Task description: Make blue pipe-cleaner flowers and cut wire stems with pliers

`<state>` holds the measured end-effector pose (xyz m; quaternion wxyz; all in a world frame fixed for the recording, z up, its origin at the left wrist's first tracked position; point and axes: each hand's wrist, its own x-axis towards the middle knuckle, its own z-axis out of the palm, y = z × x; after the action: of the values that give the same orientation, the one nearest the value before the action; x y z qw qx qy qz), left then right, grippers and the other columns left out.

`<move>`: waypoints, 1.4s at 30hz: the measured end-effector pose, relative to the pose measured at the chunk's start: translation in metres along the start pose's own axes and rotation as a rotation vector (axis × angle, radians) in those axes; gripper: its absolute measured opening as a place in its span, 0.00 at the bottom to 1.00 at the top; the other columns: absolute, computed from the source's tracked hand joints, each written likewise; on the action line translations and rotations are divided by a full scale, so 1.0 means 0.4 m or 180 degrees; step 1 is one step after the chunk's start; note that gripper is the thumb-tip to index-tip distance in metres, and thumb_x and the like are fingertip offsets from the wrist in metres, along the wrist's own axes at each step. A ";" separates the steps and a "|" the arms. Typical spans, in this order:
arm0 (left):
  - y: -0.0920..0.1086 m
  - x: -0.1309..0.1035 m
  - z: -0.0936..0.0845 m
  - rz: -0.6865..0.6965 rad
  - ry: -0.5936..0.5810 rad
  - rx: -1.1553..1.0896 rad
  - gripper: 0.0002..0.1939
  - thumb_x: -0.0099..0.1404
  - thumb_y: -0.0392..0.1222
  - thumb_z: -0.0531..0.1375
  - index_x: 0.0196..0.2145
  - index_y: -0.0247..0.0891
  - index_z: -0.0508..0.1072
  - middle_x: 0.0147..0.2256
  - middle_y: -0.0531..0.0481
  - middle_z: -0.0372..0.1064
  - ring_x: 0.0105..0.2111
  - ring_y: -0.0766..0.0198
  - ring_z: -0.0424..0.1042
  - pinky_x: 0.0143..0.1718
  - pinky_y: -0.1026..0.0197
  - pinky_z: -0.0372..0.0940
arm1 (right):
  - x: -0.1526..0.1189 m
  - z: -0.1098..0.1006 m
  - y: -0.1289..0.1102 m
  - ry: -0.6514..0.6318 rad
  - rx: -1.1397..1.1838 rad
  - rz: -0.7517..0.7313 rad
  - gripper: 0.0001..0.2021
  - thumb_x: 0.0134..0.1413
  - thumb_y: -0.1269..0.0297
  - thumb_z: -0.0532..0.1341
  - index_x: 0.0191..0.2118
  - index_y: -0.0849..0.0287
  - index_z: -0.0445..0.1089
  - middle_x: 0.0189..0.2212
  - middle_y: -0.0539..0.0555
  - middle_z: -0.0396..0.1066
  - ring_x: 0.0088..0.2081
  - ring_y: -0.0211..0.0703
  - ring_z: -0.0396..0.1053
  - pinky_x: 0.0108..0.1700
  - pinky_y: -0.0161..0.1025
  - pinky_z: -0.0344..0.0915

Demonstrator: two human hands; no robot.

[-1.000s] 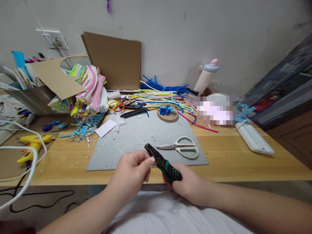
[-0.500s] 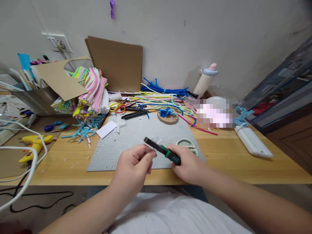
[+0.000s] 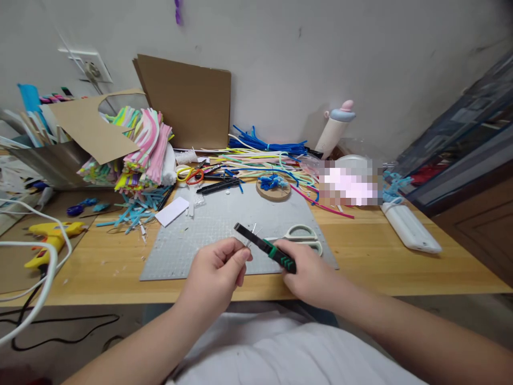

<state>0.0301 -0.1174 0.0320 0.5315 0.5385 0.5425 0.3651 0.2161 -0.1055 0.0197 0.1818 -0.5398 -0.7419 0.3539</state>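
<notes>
A grey wall (image 3: pixel 272 64) rises at the far side, with a few small dark marks. On its left is a white socket (image 3: pixel 102 65) with a plug (image 3: pixel 92 69) in it. The bench (image 3: pixel 385 270) has a pale wooden top. At right stands a cabinet (image 3: pixel 476 224), brown below, darker above. The floor (image 3: pixel 92 339) looks greyish at near left. The light is soft.

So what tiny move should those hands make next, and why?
Perhaps a slight squeeze of the right hand around the black-and-green tool: in this view, its dark end crosses the thin piece that the left hand pinches. Whether it already grips that piece, I can't tell.
</notes>
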 end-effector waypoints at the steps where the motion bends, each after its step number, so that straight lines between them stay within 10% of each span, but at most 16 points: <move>1: -0.004 0.003 0.005 -0.0042 0.0055 -0.0069 0.11 0.59 0.44 0.55 0.24 0.35 0.68 0.13 0.58 0.56 0.15 0.74 0.52 0.16 0.70 0.46 | 0.011 0.003 0.010 0.0273 -0.0386 -0.0138 0.18 0.34 0.79 0.53 0.36 0.59 0.64 0.34 0.55 0.68 0.38 0.46 0.64 0.39 0.39 0.58; 7: -0.003 0.016 0.006 -0.0121 0.0182 -0.0419 0.11 0.58 0.45 0.55 0.24 0.35 0.67 0.12 0.60 0.54 0.14 0.74 0.50 0.15 0.70 0.45 | 0.042 0.017 0.022 0.0567 -0.0536 -0.0271 0.15 0.35 0.77 0.53 0.35 0.59 0.63 0.33 0.55 0.66 0.37 0.46 0.63 0.38 0.41 0.57; 14: -0.013 0.008 -0.030 0.0024 -0.0182 -0.0213 0.12 0.58 0.46 0.56 0.23 0.35 0.67 0.13 0.59 0.55 0.14 0.74 0.50 0.15 0.70 0.44 | -0.005 0.019 -0.015 -0.2110 0.2342 0.0753 0.14 0.26 0.71 0.49 0.29 0.58 0.60 0.21 0.48 0.60 0.23 0.38 0.59 0.27 0.37 0.59; 21: -0.016 0.010 -0.002 -0.0029 0.0192 -0.0217 0.10 0.58 0.43 0.55 0.24 0.35 0.67 0.12 0.59 0.55 0.14 0.74 0.51 0.15 0.70 0.46 | 0.046 0.012 0.023 0.0804 -0.0845 -0.0369 0.16 0.35 0.77 0.53 0.36 0.59 0.64 0.34 0.57 0.67 0.39 0.48 0.63 0.40 0.41 0.56; 27: 0.009 0.030 -0.017 -0.0173 -0.0134 -0.0096 0.12 0.60 0.47 0.54 0.23 0.37 0.64 0.12 0.60 0.55 0.11 0.75 0.48 0.12 0.71 0.44 | 0.049 0.020 0.018 -0.0011 -0.0181 -0.0252 0.13 0.37 0.78 0.52 0.31 0.57 0.63 0.27 0.50 0.67 0.30 0.40 0.64 0.31 0.34 0.55; 33: -0.023 0.055 -0.029 -0.0507 -0.0591 0.0124 0.12 0.60 0.49 0.54 0.26 0.37 0.65 0.15 0.58 0.61 0.12 0.73 0.55 0.13 0.69 0.49 | 0.094 -0.021 0.089 0.0880 0.0438 0.0318 0.10 0.34 0.74 0.54 0.28 0.57 0.66 0.22 0.48 0.65 0.26 0.40 0.62 0.29 0.35 0.54; 42: -0.022 0.042 -0.105 -0.0502 -0.1093 0.1560 0.12 0.58 0.47 0.55 0.23 0.38 0.69 0.16 0.56 0.64 0.16 0.69 0.57 0.18 0.68 0.48 | 0.022 -0.253 0.291 0.1868 0.2399 0.0862 0.13 0.32 0.74 0.56 0.31 0.59 0.65 0.24 0.52 0.65 0.24 0.38 0.64 0.30 0.41 0.60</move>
<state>-0.0101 -0.0948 0.0273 0.4964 0.6606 0.5568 0.0847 0.3574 -0.0444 0.0039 0.5179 -0.6049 -0.4030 0.4511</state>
